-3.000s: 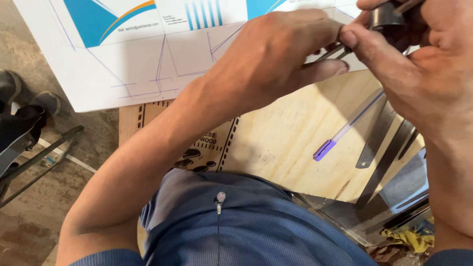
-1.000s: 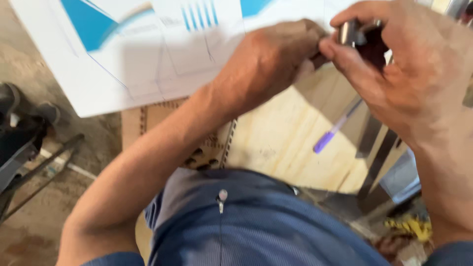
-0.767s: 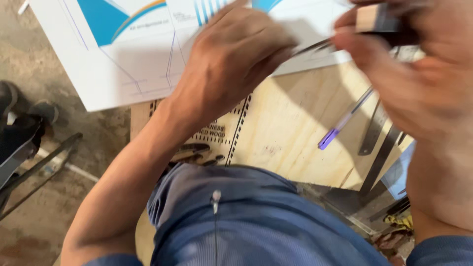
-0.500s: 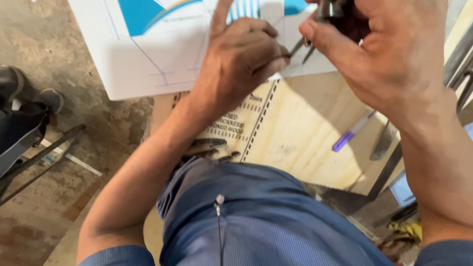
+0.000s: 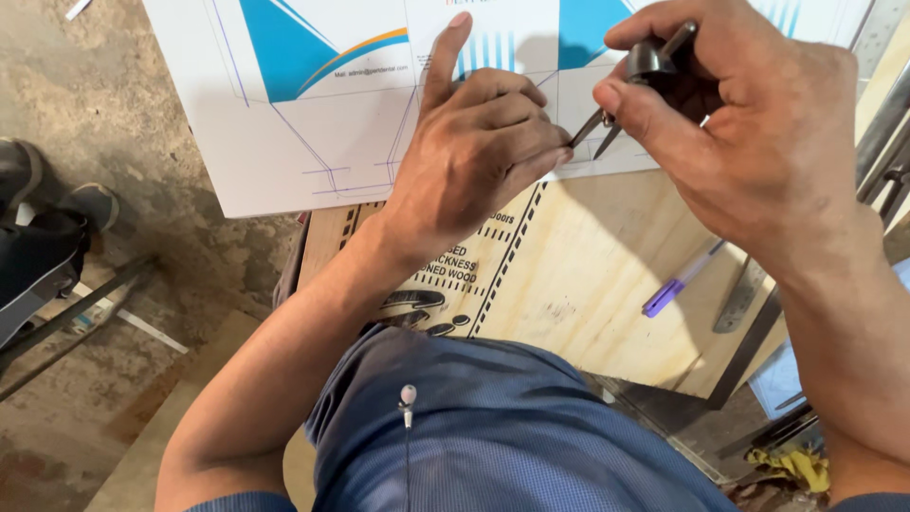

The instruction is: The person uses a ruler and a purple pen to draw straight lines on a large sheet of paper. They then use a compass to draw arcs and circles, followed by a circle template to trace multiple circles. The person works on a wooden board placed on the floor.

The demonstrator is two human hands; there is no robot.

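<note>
A plywood board [image 5: 607, 294] bears a white printed sheet [image 5: 313, 123] across its far end. The right hand [image 5: 749, 133] is closed around the dark top of a metal divider [image 5: 630, 85], whose two points hang just above the sheet's near edge. The left hand [image 5: 479, 152] rests on the sheet with its forefinger straight and the other fingers curled, pinching one divider leg. A purple pen [image 5: 682, 280] lies on the board near the right wrist.

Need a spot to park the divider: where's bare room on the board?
Bare plywood board between its printed stamp and the purple pen. Crowded along the printed sheet's lower edge, where left hand and right hand meet at the divider.
</note>
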